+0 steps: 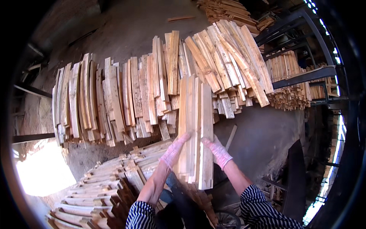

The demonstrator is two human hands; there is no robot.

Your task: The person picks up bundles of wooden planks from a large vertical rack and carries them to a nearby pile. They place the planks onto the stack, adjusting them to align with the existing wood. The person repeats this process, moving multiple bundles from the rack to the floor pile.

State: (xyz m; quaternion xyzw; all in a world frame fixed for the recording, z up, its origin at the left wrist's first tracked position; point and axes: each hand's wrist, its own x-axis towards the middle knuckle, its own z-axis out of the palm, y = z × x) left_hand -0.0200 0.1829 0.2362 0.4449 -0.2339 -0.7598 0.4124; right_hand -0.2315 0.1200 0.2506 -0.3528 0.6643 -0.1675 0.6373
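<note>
Between my two hands is a bundle of several wooden boards, held lengthwise away from me. My left hand, in a pinkish work glove, grips the bundle's left side. On the right side my right hand, gloved alike, presses with its thumb near the top face. The fingers of both hands are mostly hidden beneath the wood. The bundle's far end overlaps the near side of a long pile of boards in my view; whether it touches the pile I cannot tell.
A second stack of boards lies at the lower left, close to my legs. Dark metal frame bars stand at the right, with another board stack behind them. More planks are heaped at the back. A loose strip lies right of my bundle.
</note>
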